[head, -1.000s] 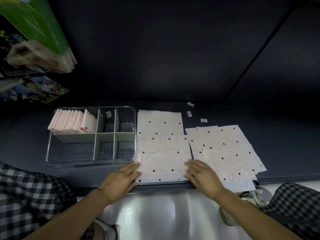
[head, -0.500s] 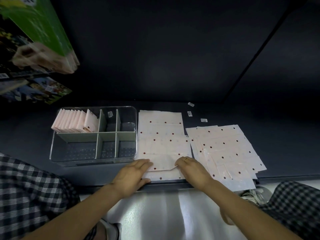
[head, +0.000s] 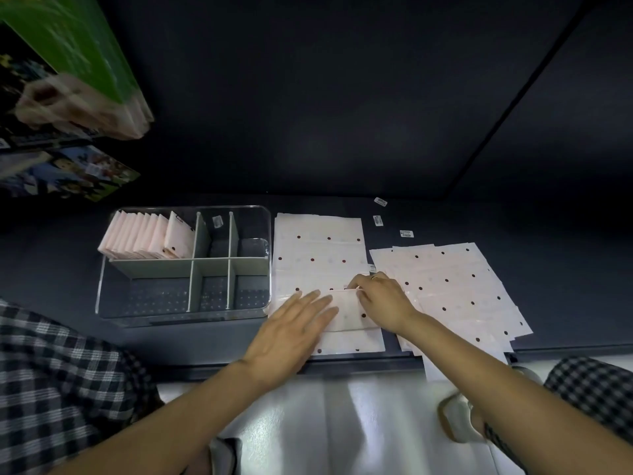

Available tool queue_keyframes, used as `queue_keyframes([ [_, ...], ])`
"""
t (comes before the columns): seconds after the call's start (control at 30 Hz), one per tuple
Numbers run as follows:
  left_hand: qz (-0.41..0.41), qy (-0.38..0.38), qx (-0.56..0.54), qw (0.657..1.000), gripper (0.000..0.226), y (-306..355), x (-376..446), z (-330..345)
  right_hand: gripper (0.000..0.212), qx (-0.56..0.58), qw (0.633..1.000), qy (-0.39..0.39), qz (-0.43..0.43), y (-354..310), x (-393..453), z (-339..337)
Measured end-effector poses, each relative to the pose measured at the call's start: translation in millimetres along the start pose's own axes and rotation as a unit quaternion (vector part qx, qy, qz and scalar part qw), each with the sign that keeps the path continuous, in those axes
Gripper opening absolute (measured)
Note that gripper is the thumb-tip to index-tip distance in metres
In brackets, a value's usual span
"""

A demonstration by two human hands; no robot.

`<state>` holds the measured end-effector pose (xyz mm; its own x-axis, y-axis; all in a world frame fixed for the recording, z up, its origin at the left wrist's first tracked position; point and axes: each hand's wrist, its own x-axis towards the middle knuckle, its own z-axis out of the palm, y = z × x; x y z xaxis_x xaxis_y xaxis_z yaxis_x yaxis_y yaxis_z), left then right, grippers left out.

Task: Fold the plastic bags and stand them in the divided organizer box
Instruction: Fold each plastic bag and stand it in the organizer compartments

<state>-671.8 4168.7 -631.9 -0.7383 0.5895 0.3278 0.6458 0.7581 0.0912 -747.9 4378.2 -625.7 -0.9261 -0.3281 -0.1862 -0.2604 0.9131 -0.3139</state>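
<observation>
Dim scene, wide-angle view, light concentrated low in the frame.

We are seeing a dark surround: the back wall is reading near-black with only a faint soft sheen. We are getting the brightest return from the pale floor strip, where streaky glare is smearing. The pink dotted sheets are staying readable, though soft. Lens distortion is bending the shelf edge and stretching the corners. The green package at upper left is smearing and out of focus. The clear organizer box is showing faint rim reflections.
</observation>
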Motion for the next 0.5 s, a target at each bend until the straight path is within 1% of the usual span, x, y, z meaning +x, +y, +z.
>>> queue_keyframes([
  [0.07, 0.01, -0.044, 0.021, 0.999, 0.054, 4, -6, 11, 0.035, -0.046, 0.999, 0.004, 0.02, 1, 4, 7],
  [0.17, -0.011, -0.131, 0.024, 0.991, 0.056, 6, -10, 22, 0.047, -0.086, 0.993, 0.073, 0.029, 0, -1, 17],
  [0.2, -0.008, -0.142, 0.036, 0.989, 0.057, 6, -11, 26, 0.048, -0.083, 0.993, 0.084, 0.015, -2, -5, 20],
  [0.27, 0.003, -0.151, 0.064, 0.986, 0.058, 4, -14, 36, 0.045, -0.078, 0.994, 0.067, -0.03, -11, -16, 28],
  [0.33, 0.006, -0.148, 0.062, 0.987, 0.056, 2, -15, 44, 0.042, -0.078, 0.991, 0.051, -0.094, -20, -31, 37],
  [0.4, 0.011, -0.161, 0.047, 0.986, 0.055, 3, -13, 44, 0.051, -0.104, 0.984, 0.044, -0.137, -19, -44, 48],
  [0.43, 0.009, -0.164, 0.045, 0.985, 0.055, 2, -13, 45, 0.057, -0.118, 0.983, 0.025, -0.14, -18, -49, 51],
  [0.5, 0.008, -0.144, 0.046, 0.988, 0.052, -1, -14, 48, 0.065, -0.134, 0.98, 0.001, -0.147, -9, -56, 55],
])
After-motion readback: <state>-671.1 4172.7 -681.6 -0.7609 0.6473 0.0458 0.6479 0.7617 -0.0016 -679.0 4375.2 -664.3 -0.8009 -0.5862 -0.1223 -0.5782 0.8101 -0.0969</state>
